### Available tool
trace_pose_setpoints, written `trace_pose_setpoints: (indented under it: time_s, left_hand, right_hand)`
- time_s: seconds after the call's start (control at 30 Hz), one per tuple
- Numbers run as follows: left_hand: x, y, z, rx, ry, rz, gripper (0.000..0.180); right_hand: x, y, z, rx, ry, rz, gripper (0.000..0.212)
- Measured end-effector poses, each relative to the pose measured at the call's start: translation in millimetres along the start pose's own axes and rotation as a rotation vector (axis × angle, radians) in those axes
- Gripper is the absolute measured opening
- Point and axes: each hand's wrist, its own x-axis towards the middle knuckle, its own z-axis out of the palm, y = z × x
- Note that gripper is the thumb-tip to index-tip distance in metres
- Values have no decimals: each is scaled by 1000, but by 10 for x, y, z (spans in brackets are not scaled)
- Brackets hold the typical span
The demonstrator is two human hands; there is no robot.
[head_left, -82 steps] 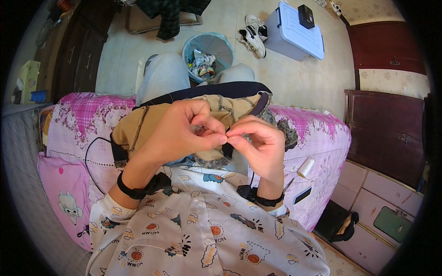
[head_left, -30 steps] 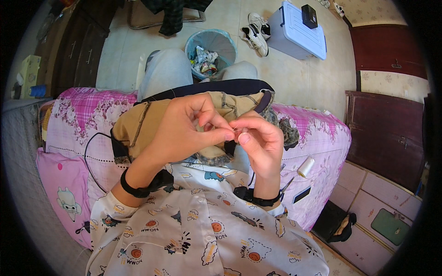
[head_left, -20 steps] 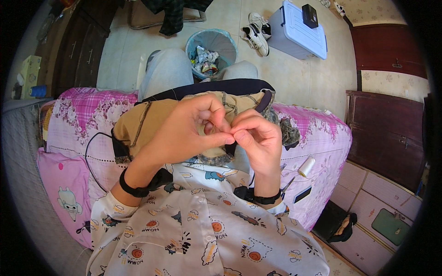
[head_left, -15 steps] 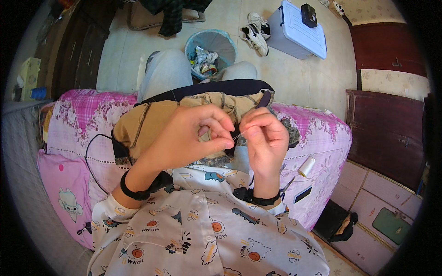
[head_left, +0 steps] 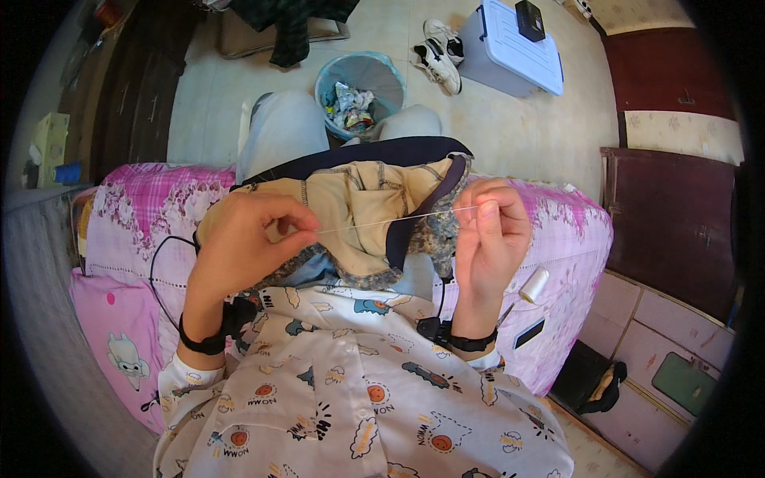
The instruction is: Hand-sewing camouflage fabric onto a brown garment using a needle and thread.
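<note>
A thin white thread (head_left: 390,222) runs taut between my hands, over my lap, rising slightly toward the right. My left hand (head_left: 249,239) pinches its left end between thumb and forefinger. The other end is in the closed fingertips of my right hand (head_left: 496,235); whether a needle is there is too small to tell. Under the thread, a beige garment (head_left: 351,199) with dark seams, a navy band and mottled grey edges lies across my lap. To the right of my right wrist, a white thread spool (head_left: 535,284) rests on the bed.
A dark phone (head_left: 529,334) lies on the pink patterned bedspread (head_left: 558,231) at right. A black cable (head_left: 155,275) curves by my left arm. Beyond my knees stand a lined waste bin (head_left: 382,76), white shoes (head_left: 437,65) and a blue-grey storage box (head_left: 510,52).
My hands have drawn apart, left hand leftward and right hand rightward, stretching the thread between them. More of the beige garment now shows.
</note>
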Motion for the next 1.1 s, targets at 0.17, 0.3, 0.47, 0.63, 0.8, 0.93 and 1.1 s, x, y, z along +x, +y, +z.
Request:
trace_pose_setpoints:
  time_s: [0.17,0.3,0.47,0.63,0.8,0.93,1.1]
  left_hand:
    - [98,398,145,289,290,395,45]
    - [264,680,439,63,329,564,36]
    - [306,570,544,-43,274,598,15]
    - [158,489,373,-260,189,489,10]
    - [202,382,226,-476,171,416,13]
    - [264,361,243,-908,182,448,10]
    - [361,206,192,-1101,274,413,9]
  right_hand:
    - [-128,55,128,-2,-56,64,7]
    - [-179,33,232,31,-81,89,7]
    - [-198,-9,197,38,-65,73,7]
    - [-243,-4,234,13,-27,166,5]
    - [-148,-21,423,42,-105,269,7]
    - [-59,23,674,93,-156,290,8]
    - [38,115,784,102,-204,328,8]
